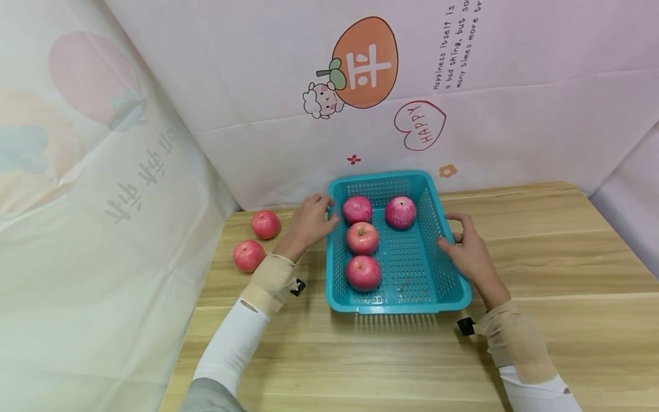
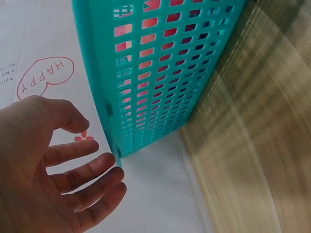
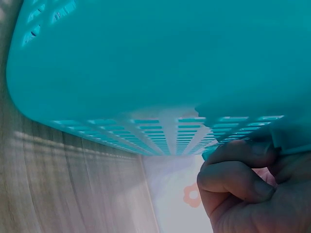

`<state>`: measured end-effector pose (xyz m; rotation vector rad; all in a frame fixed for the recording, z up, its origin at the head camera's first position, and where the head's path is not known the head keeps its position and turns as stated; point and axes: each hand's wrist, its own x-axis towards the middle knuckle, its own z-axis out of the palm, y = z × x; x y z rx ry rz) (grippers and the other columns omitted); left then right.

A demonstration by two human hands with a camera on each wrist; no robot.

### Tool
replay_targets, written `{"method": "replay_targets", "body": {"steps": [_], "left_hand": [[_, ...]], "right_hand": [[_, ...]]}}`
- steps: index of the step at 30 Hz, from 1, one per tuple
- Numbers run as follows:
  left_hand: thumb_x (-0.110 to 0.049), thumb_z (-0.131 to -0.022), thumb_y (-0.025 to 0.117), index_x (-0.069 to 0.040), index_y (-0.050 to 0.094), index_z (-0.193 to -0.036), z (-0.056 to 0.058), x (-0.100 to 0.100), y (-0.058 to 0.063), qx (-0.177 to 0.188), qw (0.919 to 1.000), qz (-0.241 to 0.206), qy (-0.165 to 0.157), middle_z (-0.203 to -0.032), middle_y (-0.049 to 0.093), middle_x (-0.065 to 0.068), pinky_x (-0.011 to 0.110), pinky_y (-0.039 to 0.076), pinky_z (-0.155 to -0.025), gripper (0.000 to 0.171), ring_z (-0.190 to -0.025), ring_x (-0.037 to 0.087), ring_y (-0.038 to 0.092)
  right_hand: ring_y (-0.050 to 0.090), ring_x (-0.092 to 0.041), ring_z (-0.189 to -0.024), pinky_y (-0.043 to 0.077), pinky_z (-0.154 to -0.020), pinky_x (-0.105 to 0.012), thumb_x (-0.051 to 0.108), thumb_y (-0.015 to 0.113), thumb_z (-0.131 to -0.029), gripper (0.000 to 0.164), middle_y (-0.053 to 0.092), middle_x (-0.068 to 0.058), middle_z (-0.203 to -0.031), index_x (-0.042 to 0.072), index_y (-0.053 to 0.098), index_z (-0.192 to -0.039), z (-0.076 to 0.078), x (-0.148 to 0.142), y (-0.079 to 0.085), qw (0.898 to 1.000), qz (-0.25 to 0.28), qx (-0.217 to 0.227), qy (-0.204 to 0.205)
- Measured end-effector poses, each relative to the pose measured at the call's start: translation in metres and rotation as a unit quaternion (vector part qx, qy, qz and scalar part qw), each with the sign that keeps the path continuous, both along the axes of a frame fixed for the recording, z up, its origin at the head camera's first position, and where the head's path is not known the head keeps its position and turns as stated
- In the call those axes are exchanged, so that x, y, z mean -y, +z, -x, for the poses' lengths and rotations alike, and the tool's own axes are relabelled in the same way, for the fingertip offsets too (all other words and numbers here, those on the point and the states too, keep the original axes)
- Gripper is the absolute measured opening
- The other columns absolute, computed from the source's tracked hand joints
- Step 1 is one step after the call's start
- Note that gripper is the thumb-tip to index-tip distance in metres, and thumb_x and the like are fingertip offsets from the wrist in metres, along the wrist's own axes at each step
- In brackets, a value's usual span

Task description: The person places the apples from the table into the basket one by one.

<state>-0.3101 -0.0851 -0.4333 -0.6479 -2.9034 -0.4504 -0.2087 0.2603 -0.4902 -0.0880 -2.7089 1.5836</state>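
Observation:
A teal plastic basket (image 1: 404, 257) with perforated sides is in the middle of the head view. Inside are several red apples: a column of three along its left side, with the nearest apple (image 1: 363, 273) at the front, and another apple (image 1: 400, 212) at the back right. My right hand (image 1: 471, 252) grips the basket's right rim, its fingers curled at the edge in the right wrist view. At the left rim, my left hand (image 1: 310, 222) is loosely spread, fingertips right at the edge. The left wrist view shows its thumb and fingers apart.
Two more apples, the rear one (image 1: 265, 224) and the front one (image 1: 249, 256), lie on the wooden table (image 1: 319, 355) left of my left forearm. A printed white cloth (image 1: 257, 137) hangs behind the table and along its left side.

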Motion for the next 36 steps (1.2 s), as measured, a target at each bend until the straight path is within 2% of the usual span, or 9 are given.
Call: {"method": "replay_targets", "body": {"steps": [14, 24, 36], "left_hand": [[-0.032, -0.093, 0.056, -0.011, 0.063, -0.116, -0.004, 0.014, -0.007, 0.007, 0.9995, -0.015, 0.028, -0.107, 0.060, 0.006, 0.037, 0.055, -0.075, 0.032, -0.093, 0.018, 0.057], [-0.036, -0.090, 0.055, -0.014, 0.063, -0.115, -0.008, 0.034, -0.007, -0.002, 0.9986, -0.019, 0.050, -0.109, 0.061, 0.003, 0.036, 0.055, -0.068, 0.034, -0.092, 0.018, 0.059], [-0.035, -0.090, 0.057, -0.013, 0.063, -0.113, -0.012, 0.054, -0.005, 0.008, 0.9972, -0.022, 0.071, -0.115, 0.063, 0.007, 0.040, 0.055, -0.077, 0.033, -0.098, 0.021, 0.062]], "right_hand": [[0.067, -0.045, -0.099, 0.058, -0.073, -0.053, 0.027, 0.052, -0.100, 0.063, 0.061, -0.034, -0.123, 0.017, 0.021, -0.153, -0.001, 0.001, 0.001, 1.000, 0.003, 0.004, 0.000], [0.068, -0.045, -0.097, 0.059, -0.072, -0.053, 0.025, 0.053, -0.099, 0.062, 0.062, -0.034, -0.122, 0.016, 0.022, -0.152, -0.001, 0.000, 0.001, 1.000, 0.004, 0.003, 0.000], [0.068, -0.044, -0.097, 0.059, -0.070, -0.051, 0.026, 0.053, -0.099, 0.062, 0.061, -0.034, -0.122, 0.018, 0.022, -0.153, -0.002, 0.002, 0.003, 1.000, 0.002, 0.002, -0.004]]}}
